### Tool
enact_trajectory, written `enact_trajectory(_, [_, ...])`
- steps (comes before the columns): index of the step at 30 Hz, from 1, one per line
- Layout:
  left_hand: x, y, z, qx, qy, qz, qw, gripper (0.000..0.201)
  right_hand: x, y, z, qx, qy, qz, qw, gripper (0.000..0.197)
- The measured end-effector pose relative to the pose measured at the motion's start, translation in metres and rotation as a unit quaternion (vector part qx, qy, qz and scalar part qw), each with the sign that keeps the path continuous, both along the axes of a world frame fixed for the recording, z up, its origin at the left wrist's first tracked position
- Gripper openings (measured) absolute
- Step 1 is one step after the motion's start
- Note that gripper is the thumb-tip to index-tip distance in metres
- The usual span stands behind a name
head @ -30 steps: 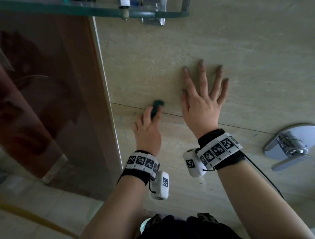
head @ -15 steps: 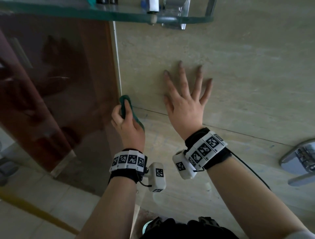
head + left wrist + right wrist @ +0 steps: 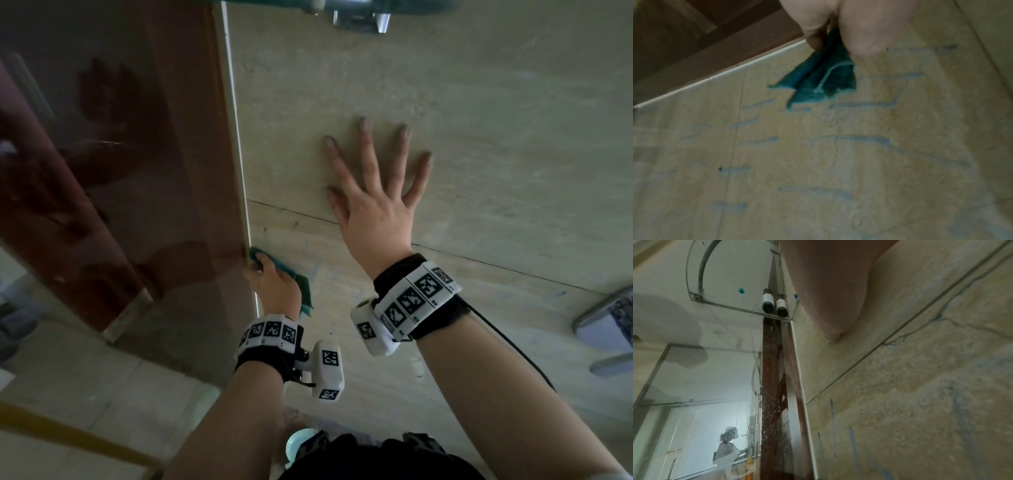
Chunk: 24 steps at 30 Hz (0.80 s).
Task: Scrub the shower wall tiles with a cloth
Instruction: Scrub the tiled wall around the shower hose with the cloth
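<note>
My left hand grips a teal cloth and holds it against the beige wall tiles, low and right beside the white corner strip. In the left wrist view the cloth hangs folded from my fingers over faint blue streaks on the tile. My right hand lies flat on the wall with fingers spread, across the grout line. In the right wrist view only my palm shows, pressed to the tile.
A dark red-brown glossy panel meets the tiles at the left. A glass shelf with two small bottles hangs above. A chrome shower handle sticks out at the right. Floor tiles lie below left.
My left hand has slid the cloth left from near my right hand to the corner, then down along the corner strip. The right hand has stayed flat on the wall.
</note>
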State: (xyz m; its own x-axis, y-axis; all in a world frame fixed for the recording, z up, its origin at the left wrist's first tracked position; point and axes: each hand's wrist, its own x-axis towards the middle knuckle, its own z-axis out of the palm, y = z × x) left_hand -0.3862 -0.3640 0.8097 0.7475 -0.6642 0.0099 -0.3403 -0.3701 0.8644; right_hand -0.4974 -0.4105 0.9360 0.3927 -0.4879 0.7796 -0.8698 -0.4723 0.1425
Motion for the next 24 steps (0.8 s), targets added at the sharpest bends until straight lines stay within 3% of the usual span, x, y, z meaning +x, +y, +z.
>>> enact_trajectory(3, [0.002,-0.002,0.024,-0.087,0.015,0.01,0.996,0.046,0.001,-0.001,-0.001,-0.004,0.003,-0.004,1.0,0.054])
enact_trajectory(7, [-0.002,-0.003,0.047,-0.191,-0.089,-0.05,0.976,0.051,0.002,-0.001,-0.002,-0.01,-0.001,-0.004,1.0,0.053])
enact_trajectory(11, [-0.009,0.004,0.028,-0.142,-0.129,-0.066,0.979,0.054,0.002,-0.001,-0.004,-0.009,-0.004,-0.001,1.0,0.053])
enact_trajectory(16, [-0.001,0.005,0.014,-0.064,-0.013,-0.057,0.996,0.049,0.002,-0.001,-0.005,-0.004,0.002,-0.001,1.0,0.054])
enact_trajectory(19, [0.004,0.003,0.028,-0.091,0.033,-0.029,0.995,0.043,0.001,0.0,-0.005,0.002,0.006,0.002,1.0,0.055])
enact_trajectory(24, [-0.001,0.002,0.062,-0.212,-0.062,-0.09,0.971,0.048,-0.001,0.001,-0.004,-0.005,0.009,0.004,1.0,0.055])
